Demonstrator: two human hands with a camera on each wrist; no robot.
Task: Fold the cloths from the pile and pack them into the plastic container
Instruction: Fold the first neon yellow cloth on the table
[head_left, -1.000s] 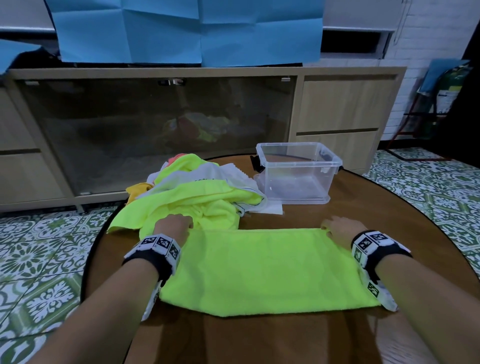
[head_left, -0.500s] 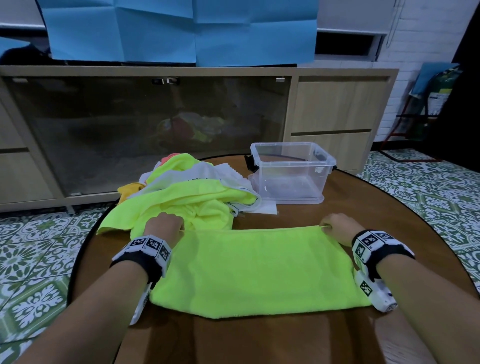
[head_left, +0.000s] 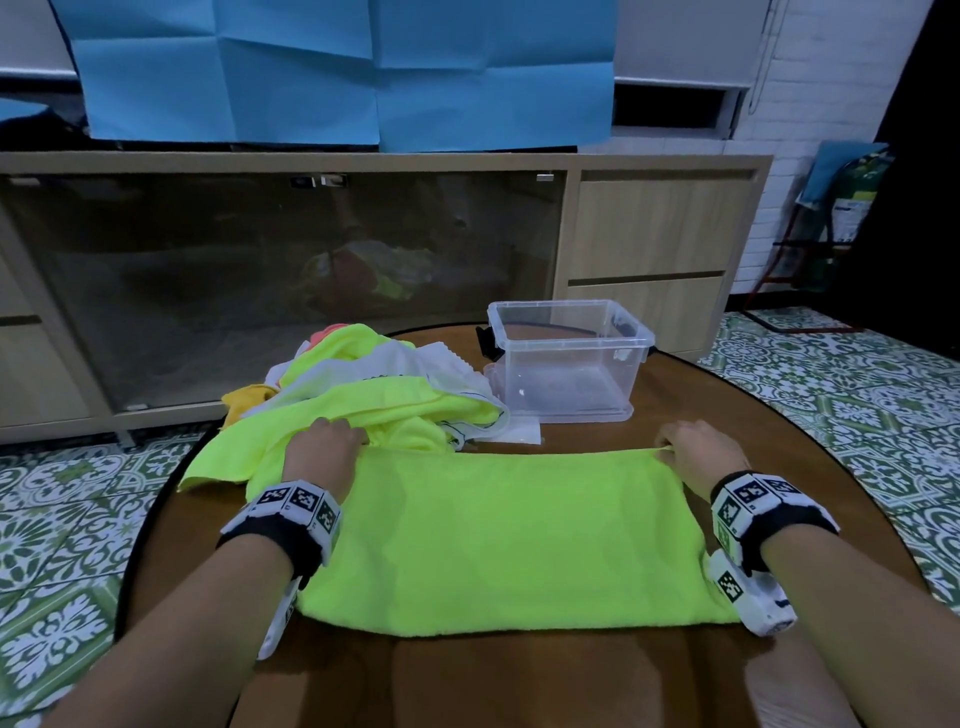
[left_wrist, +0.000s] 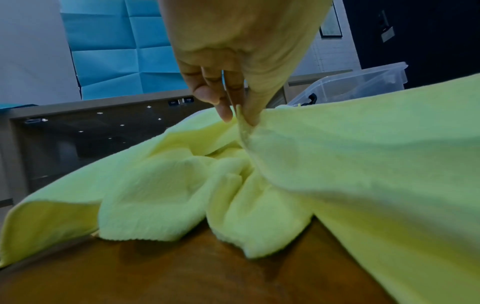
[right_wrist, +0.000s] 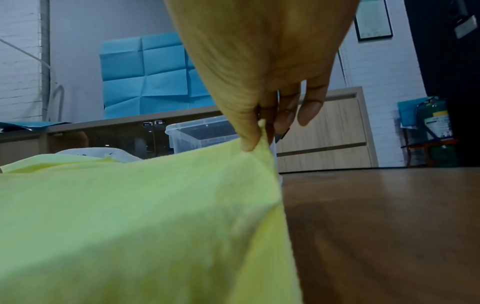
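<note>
A neon-yellow cloth (head_left: 509, 540) lies spread as a wide rectangle on the round wooden table (head_left: 571, 675). My left hand (head_left: 324, 449) pinches its far left corner (left_wrist: 244, 121) between thumb and fingers. My right hand (head_left: 698, 452) pinches the far right corner (right_wrist: 261, 139) the same way, lifting it a little off the table. Behind the left hand sits the pile of cloths (head_left: 374, 395), yellow, white and orange. The clear plastic container (head_left: 566, 358) stands empty and open at the back, right of the pile.
A long wooden cabinet (head_left: 654, 239) with dark glass doors runs behind the table. Blue paper sheets (head_left: 337, 67) hang on the wall above it. Patterned tile floor (head_left: 857, 384) surrounds the table; a fire extinguisher (head_left: 852, 208) stands at the far right.
Both hands keep their pinch on the far corners of the yellow cloth. The cloth looks slightly tauter and flatter along its far edge; the head view shifted a little.
</note>
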